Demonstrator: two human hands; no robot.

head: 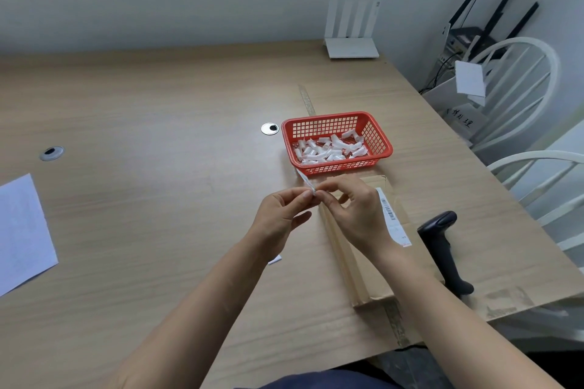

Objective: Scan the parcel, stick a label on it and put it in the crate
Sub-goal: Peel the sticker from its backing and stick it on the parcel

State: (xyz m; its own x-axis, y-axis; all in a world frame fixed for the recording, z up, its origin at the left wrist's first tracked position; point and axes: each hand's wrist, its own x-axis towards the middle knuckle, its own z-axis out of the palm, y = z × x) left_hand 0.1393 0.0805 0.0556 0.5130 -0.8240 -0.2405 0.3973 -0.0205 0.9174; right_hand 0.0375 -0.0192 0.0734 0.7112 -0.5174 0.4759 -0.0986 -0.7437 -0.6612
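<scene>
Room: pale wall with a taped paper sign above a wide wood-grain table (158, 199); white chairs off to the right.
Label: a narrow white paper label strip (306, 181) held above the table between both hands, its long axis running up and away to the left from the fingertips.
Left hand (281, 215): thumb and forefinger pinched shut on the strip's near end.
Right hand (354, 211): fingertips closed on that same end, seemingly picking at it to peel the backing; I can't tell how far it has separated.
Parcel: flat brown cardboard parcel (369, 275) lying on the table directly under the right hand, its long side running toward the person, a printed barcode sticker (392, 218) already on top.
Coming move: the parcel lies below and right of the fingers, so the right hand is nearer.
Around: black handheld barcode scanner (442, 249) just right of the parcel; red plastic mesh basket (373, 129) of white bits beyond it.
</scene>
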